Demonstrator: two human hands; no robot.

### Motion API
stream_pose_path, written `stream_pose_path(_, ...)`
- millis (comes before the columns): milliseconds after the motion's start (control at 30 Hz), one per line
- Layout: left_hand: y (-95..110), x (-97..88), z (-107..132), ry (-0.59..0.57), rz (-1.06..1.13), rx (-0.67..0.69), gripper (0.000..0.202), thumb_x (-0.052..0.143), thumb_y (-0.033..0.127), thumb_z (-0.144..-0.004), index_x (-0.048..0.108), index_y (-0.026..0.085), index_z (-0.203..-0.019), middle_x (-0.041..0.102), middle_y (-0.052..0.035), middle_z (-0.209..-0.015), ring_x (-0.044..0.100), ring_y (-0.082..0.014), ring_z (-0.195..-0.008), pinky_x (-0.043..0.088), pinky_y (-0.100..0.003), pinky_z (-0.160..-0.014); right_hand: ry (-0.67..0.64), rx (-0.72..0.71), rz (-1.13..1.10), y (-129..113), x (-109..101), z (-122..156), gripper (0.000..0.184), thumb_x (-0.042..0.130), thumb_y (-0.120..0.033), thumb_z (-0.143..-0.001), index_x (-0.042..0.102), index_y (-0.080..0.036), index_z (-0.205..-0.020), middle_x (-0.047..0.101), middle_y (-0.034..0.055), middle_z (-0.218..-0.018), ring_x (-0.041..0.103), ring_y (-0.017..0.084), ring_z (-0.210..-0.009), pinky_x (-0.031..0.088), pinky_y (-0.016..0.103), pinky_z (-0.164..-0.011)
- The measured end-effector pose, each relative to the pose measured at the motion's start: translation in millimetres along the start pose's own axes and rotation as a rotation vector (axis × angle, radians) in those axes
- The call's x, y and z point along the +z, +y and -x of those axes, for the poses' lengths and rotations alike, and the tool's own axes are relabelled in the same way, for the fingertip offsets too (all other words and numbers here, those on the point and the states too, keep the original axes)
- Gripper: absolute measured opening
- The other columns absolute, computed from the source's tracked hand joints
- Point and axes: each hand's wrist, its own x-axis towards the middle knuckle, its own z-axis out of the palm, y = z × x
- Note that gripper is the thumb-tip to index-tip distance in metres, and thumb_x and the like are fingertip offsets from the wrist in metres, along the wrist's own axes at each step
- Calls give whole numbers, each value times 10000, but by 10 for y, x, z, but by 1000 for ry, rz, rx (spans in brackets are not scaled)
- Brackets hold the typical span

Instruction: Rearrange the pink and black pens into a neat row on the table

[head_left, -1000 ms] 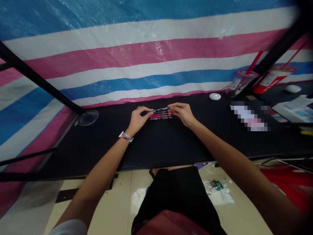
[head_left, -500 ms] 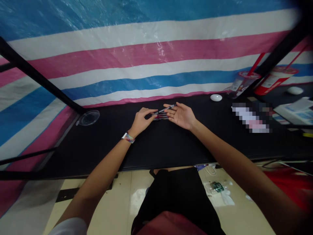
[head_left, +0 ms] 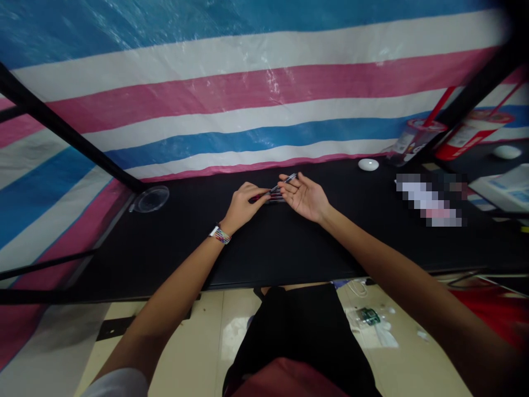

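A slim pen (head_left: 291, 177) with a clear and dark barrel slants between my hands above the black table. The thumb and fingers of my left hand (head_left: 243, 207) are pinched together on its lower end. Palm up, my right hand (head_left: 308, 198) keeps its fingers stretched out and slightly bent, and the pen's upper end lies against its fingertips near the thumb. Under the slanted pen, several more pens (head_left: 276, 197), some with dark red parts, lie side by side on the table, partly covered by both hands.
On the black table (head_left: 173, 248), a clear round lid (head_left: 151, 199) lies at the left. Toward the right are a white mouse-like oval (head_left: 368, 165), a drink cup with a red straw (head_left: 415, 142), a red-and-white cup (head_left: 473, 134) and a white box (head_left: 506, 187). Striped sheeting (head_left: 264, 91) hangs behind.
My left hand has shifted slightly right along the slanted pen, closer to my right hand. The pen stands a little steeper, and my right fingers have curled slightly.
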Motion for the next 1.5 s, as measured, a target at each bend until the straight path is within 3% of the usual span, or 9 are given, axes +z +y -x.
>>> stream_pose_path(100, 0, -4, 3, 0, -12, -4, 199, 745, 386, -1037, 865, 267, -1143, 849, -65, -993, 698, -242, -929, 598, -435, -880, -1, -11, 24, -6, 16, 3, 422, 566, -502, -1096, 789, -148, -1156, 851, 132, -1021, 816, 203, -888, 691, 288, -855)
stream_pose_path(233, 18, -16, 1, 2, -1, -4, 198, 748, 391, -1035, 864, 268, -1137, 854, -66, -1007, 703, -244, -937, 600, -445, -893, 8, -21, -34, 7, 6, -8, 296, 607, -379, -1091, 792, -150, -1073, 847, 108, -926, 807, 167, -830, 684, 245, -856)
stream_pose_path(433, 43, -12, -13, 27, 8, 12, 186, 770, 368, -1023, 862, 263, -1146, 853, -65, -1001, 703, -240, -921, 598, -438, -884, 39, -6, -107, 36, -2, -18, 270, 560, -309, -1101, 778, -156, -1056, 843, 80, -884, 802, 150, -776, 687, 228, -804)
stream_pose_path(633, 37, -9, -7, 5, -20, -4, 189, 754, 373, -1031, 863, 267, -1144, 850, -66, -996, 701, -242, -922, 596, -432, -875, 16, -18, -94, 26, 31, -3, 367, 633, -477, -1064, 774, -148, -1148, 843, 108, -938, 812, 197, -842, 700, 287, -823)
stream_pose_path(967, 46, -34, -16, 42, -1, -9, 189, 758, 379, -1029, 863, 285, -1154, 848, -55, -993, 701, -234, -903, 594, -443, -892, 51, -23, -30, 32, -17, 1, 169, 678, -295, -982, 758, -182, -1079, 838, 74, -893, 819, 191, -845, 700, 273, -817)
stream_pose_path(1200, 31, -21, -8, 19, -7, -17, 190, 742, 370, -1033, 860, 309, -1169, 857, -52, -1029, 709, -246, -937, 596, -459, -904, 52, -71, 101, 21, 49, 59, 391, 681, -544, -998, 766, -184, -1121, 840, 118, -976, 825, 245, -977, 706, 316, -849)
stream_pose_path(1367, 26, -37, -8, 18, 1, -23, 191, 754, 380, -1028, 863, 306, -1167, 852, -57, -1020, 705, -244, -930, 590, -457, -908, 69, -50, 43, 27, 34, 39, 203, 706, -383, -999, 759, -192, -1041, 838, 94, -946, 821, 199, -897, 697, 267, -834)
stream_pose_path(1500, 48, -45, -22, 45, 17, -33, 193, 765, 394, -1023, 866, 304, -1160, 850, -50, -1005, 701, -238, -907, 587, -460, -911, 93, -15, -35, 18, 24, 20, 209, 607, -325, -1051, 760, -185, -1025, 842, 83, -918, 826, 186, -863, 697, 255, -780)
